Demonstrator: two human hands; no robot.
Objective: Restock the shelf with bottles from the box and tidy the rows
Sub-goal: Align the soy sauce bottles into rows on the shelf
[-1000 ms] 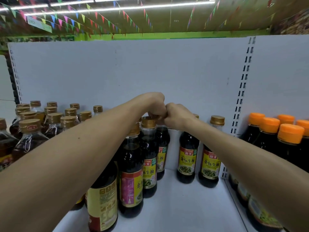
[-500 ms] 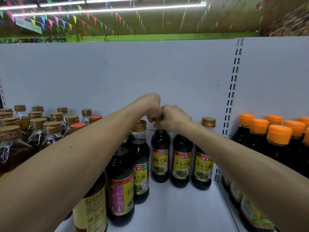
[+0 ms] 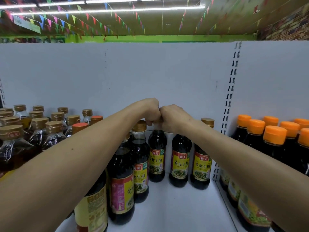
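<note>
**A:** What has shifted on the shelf [image 3: 175,206]?

**B:** The back row, centre frame. A second ago the left soy sauce bottle [image 3: 157,148] sat half behind the gold-capped bottle [image 3: 140,148]. Now it stands clear of it, in line with the middle soy sauce bottle [image 3: 181,148] and a third bottle [image 3: 201,164] to the right. I judge this row nearly tidy; the box is out of view.

**A:** And the grips?

**B:** The left grip [image 3: 148,114] and right grip [image 3: 173,118] touch at the knuckles. Each curls over one bottle's top, hiding the cap.

**A:** The bottles themselves?

**B:** Upright and dark, slightly apart, with yellow labels facing front.
</note>
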